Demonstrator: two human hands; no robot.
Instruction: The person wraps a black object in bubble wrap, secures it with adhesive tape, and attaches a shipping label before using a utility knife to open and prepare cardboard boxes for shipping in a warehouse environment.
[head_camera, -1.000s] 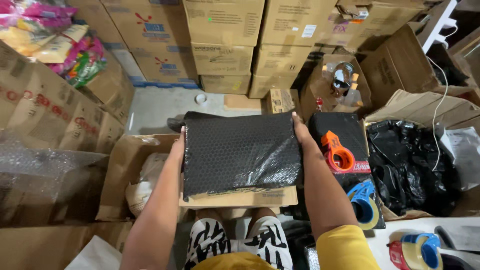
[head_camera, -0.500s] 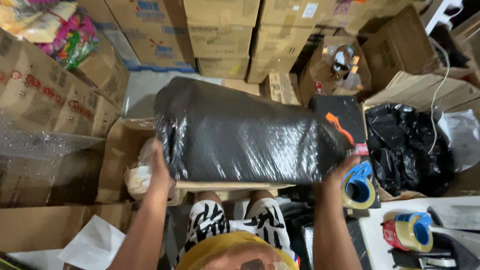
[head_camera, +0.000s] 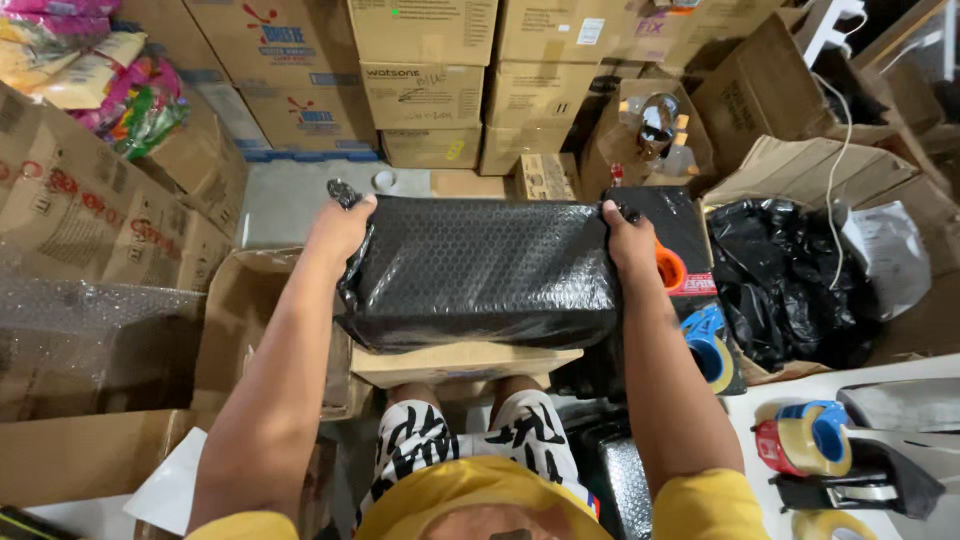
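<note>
Nearest the camera, the person's knees in black-and-white patterned shorts (head_camera: 470, 440) sit under a flat cardboard box (head_camera: 462, 362) that rests across the lap. On top of that box lies the black bubble-wrapped parcel (head_camera: 480, 270), a long block lying sideways, its wrap glossy and dimpled.

The left hand (head_camera: 338, 232) is closed over the parcel's left end, thumb on top and fingers tucked round the far edge, where a loose twist of wrap sticks out. The right hand (head_camera: 628, 240) clamps the right end the same way, fingers curled over the far corner. Both hands grip the parcel itself, one at each short end.

It looks stiff inside, since the top stays flat and the edges run straight, so there is likely a box under the wrap. The skin is soft, springy and probably slick, so a pinch on the film alone would slide or tear bubbles. The ends and corners, where the wrap folds double, seem the firmer places to hold. Its weight cannot be told, though two hands suit its length.

To the right, a blue tape roll (head_camera: 708, 345) and a red tape dispenser (head_camera: 800, 440) lie near, the latter on the white desk (head_camera: 900, 380). Further right is a heap of black plastic bags (head_camera: 790, 270). Far off, stacked brown cartons (head_camera: 430, 90) fill the back.
</note>
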